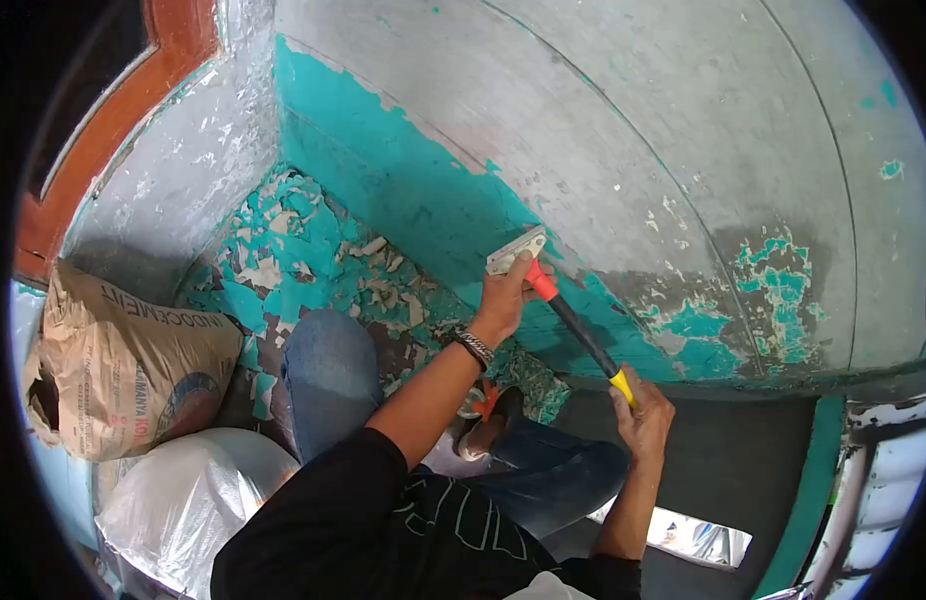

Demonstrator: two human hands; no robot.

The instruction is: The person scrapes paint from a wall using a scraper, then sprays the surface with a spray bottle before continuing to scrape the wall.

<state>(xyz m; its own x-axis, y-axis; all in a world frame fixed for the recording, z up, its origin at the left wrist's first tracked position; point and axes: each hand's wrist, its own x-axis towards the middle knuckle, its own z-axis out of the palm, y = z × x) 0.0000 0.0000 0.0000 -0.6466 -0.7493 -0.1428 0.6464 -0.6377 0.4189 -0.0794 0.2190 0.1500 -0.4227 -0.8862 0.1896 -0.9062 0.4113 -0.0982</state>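
A long-handled scraper [589, 335] with a red collar, black shaft and yellow end lies slanted across both of my hands. My left hand [505, 298] is closed around its upper part, just by the pale metal head. Lower down, my right hand [643, 412] grips the yellow end of the handle. The scraper's head is at the wall [623, 190], along the border between turquoise paint [403, 180] and bare grey plaster; whether the blade touches is hard to tell. A dark bracelet circles my left wrist.
Peeled paint flakes [303, 250] pile up in the corner and along the wall's foot. A brown cement sack [148, 360] and a white plastic bag [198, 500] stand at the left, below an orange-brown frame [113, 130]. My bent legs in jeans [328, 375] are close to the flakes.
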